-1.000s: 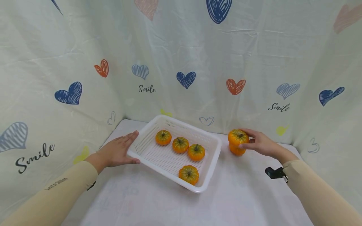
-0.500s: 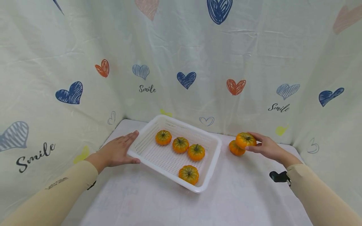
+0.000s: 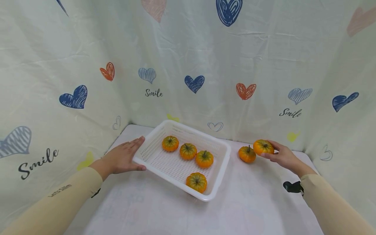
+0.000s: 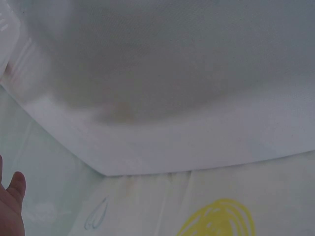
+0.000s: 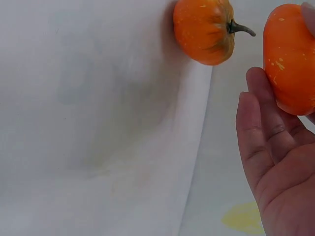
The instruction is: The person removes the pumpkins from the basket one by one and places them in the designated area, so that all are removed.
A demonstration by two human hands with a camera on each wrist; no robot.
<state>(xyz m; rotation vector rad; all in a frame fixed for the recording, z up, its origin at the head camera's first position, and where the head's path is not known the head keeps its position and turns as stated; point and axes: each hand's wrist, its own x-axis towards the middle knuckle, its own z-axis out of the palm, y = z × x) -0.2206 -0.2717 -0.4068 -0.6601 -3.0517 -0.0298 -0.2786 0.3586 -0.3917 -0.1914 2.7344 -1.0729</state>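
A small orange pumpkin (image 3: 263, 147) is pinched between the thumb and fingers of my right hand (image 3: 283, 157). Just left of it a second small pumpkin (image 3: 247, 154) sits on the table, its stem upright; both also show in the right wrist view. My left hand (image 3: 121, 158) rests with straight, spread fingers at the left end of a white plastic basket (image 3: 176, 180). Inside the basket lie several similar pumpkins (image 3: 188, 151), one (image 3: 196, 182) apart near the front right corner. The left wrist view catches only a bit of the left hand (image 4: 12, 206).
A white cloth covers the table (image 3: 164, 215). Behind it and at both sides hangs a pale curtain (image 3: 217, 58) printed with hearts and "Smile". The table's back edge runs close behind the basket and the two pumpkins on the right.
My right hand has moved the held pumpkin to the right, from over the other pumpkin to beside it, uncovering that one's stem. The left hand and basket have stayed put.
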